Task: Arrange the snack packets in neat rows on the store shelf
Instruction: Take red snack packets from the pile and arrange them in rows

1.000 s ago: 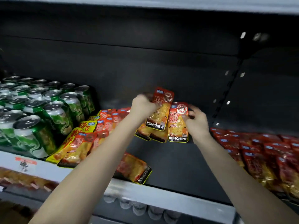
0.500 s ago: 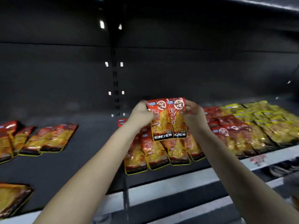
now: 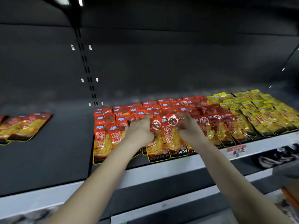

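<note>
Two red and yellow KONCHEW snack packets (image 3: 165, 139) lie side by side at the front of the dark shelf (image 3: 64, 151), over rows of the same red packets (image 3: 123, 113). My left hand (image 3: 139, 131) grips the upper left edge of the pair. My right hand (image 3: 186, 126) grips their upper right edge. The packets' lower ends reach the shelf's front lip. Both forearms come in from the bottom of the view.
Yellow packets (image 3: 262, 109) fill the shelf's right part. A few loose red packets (image 3: 24, 125) lie at the far left, with bare dark shelf between them and the rows. A white price rail (image 3: 161, 168) with a tag (image 3: 236, 149) runs along the front; a lower shelf shows below.
The view swung right from the green cans to the packet rows. My hands carried the two packets along and lowered them from upright in the air onto the front of the red rows.
</note>
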